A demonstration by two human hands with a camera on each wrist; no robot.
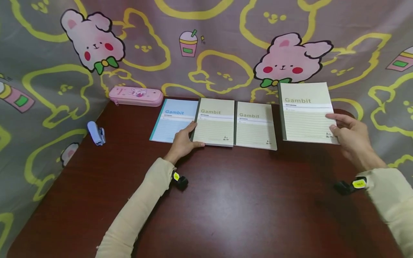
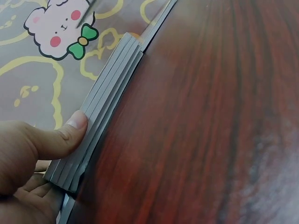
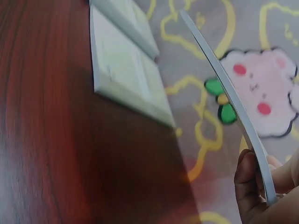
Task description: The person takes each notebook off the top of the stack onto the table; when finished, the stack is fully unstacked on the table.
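At the right of the head view my right hand [image 1: 353, 138] pinches the right edge of a cream "Gambit" notebook [image 1: 306, 118], raised above the table. The right wrist view shows this notebook edge-on and slightly bent, between thumb and fingers [image 3: 246, 179]. My left hand [image 1: 183, 141] holds the near left corner of a stack of cream notebooks [image 1: 213, 122], fingers at the spine side. Its thumb [image 2: 70, 133] presses the near page edges. Left of the stack lies a blue notebook [image 1: 177, 114]; on its right, more cream notebook covers [image 1: 255, 125] show.
A pink pencil case [image 1: 136, 96] lies at the table's back left, and a light purple stapler [image 1: 96, 132] stands near the left edge. The dark wooden table [image 1: 206, 200] backs onto a patterned curtain [image 1: 222, 43]. Each wrist wears a black camera strap.
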